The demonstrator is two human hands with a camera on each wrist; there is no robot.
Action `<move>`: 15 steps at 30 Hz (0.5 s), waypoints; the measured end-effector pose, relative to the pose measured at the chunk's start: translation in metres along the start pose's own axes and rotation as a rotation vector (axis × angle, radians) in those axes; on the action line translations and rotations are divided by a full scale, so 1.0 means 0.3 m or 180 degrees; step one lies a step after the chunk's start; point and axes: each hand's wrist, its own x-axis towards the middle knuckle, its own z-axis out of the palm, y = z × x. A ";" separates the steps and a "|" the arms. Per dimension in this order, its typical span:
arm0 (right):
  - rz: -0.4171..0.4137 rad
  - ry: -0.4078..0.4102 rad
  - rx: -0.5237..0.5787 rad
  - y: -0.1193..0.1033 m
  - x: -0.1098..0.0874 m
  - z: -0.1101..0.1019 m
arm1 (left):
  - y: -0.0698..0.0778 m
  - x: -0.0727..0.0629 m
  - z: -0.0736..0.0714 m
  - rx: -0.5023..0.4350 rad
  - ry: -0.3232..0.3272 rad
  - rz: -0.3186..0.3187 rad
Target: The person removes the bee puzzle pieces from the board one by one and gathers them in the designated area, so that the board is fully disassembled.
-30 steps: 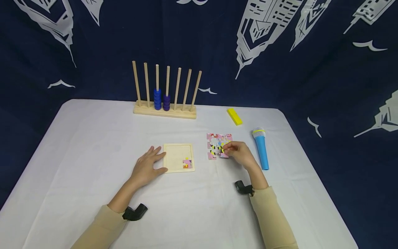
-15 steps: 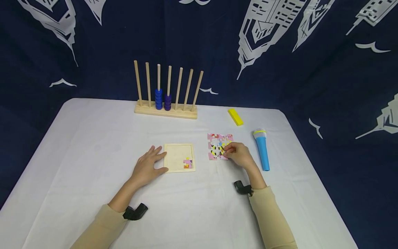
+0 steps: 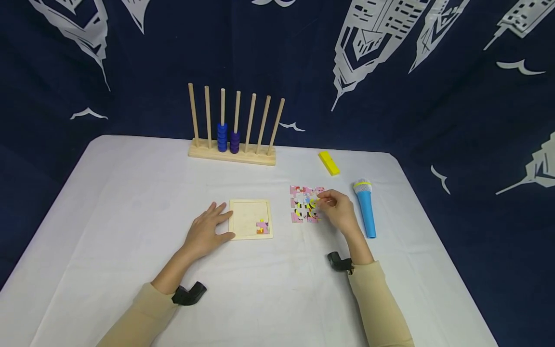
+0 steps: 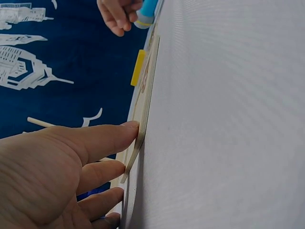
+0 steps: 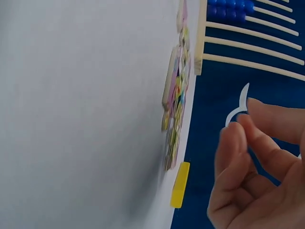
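A square wooden puzzle tray (image 3: pixel 243 219) lies flat on the table, with one pink puzzle piece (image 3: pixel 262 227) in its lower right corner. My left hand (image 3: pixel 205 233) rests at the tray's left side, fingers spread, thumb and fingertips touching its rim. To the right lie several puzzle pieces (image 3: pixel 299 197) with a bee picture, set close together. Just over their right edge hovers my right hand (image 3: pixel 340 209). The right wrist view shows the fingers of the right hand (image 5: pixel 262 157) loosely bent, apart from the pieces, with nothing visible between them.
A wooden bead rack (image 3: pixel 231 156) with blue and purple beads stands at the table's back. A yellow block (image 3: pixel 329 163) lies behind the pieces. A blue toy microphone (image 3: pixel 365 209) lies right of my right hand. A dark printed curtain (image 3: pixel 277 62) hangs behind the table.
My right hand has let go of a puzzle piece at the lower right of the group and lifted slightly up and rightward. The left hand has stayed at the tray.
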 end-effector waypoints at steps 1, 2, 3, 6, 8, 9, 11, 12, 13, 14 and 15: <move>0.0018 0.0028 0.0113 -0.003 -0.001 0.003 | -0.001 0.001 0.001 -0.0003 0.0005 0.0000; 0.0051 0.0053 0.0233 -0.007 -0.002 0.007 | -0.002 0.002 0.002 -0.0004 0.0008 0.0000; 0.0079 0.0069 0.0362 -0.011 -0.004 0.012 | -0.004 0.003 0.003 0.0002 0.0012 0.0006; 0.0124 0.0068 0.0709 -0.025 -0.015 0.035 | -0.005 0.004 0.005 -0.0022 0.0001 -0.0014; 0.0119 0.0012 0.0886 -0.039 -0.026 0.053 | -0.005 0.003 0.005 -0.0015 0.0002 -0.0006; 0.0103 -0.0031 0.0943 -0.047 -0.031 0.062 | -0.004 0.003 0.004 -0.0010 0.0005 -0.0003; 0.0045 -0.0136 0.1006 -0.064 -0.042 0.082 | -0.004 0.002 0.004 -0.0013 0.0004 -0.0001; 0.0016 -0.0191 0.1038 -0.073 -0.047 0.092 | -0.003 0.002 0.003 -0.0016 0.0002 0.0001; -0.0005 -0.0253 0.1055 -0.084 -0.051 0.102 | -0.004 0.002 0.003 -0.0020 0.0002 0.0002; -0.0021 -0.0316 0.1077 -0.093 -0.055 0.111 | -0.004 0.002 0.003 -0.0022 0.0004 0.0003; -0.0037 -0.0374 0.1102 -0.104 -0.058 0.121 | -0.004 0.002 0.003 -0.0029 0.0004 0.0001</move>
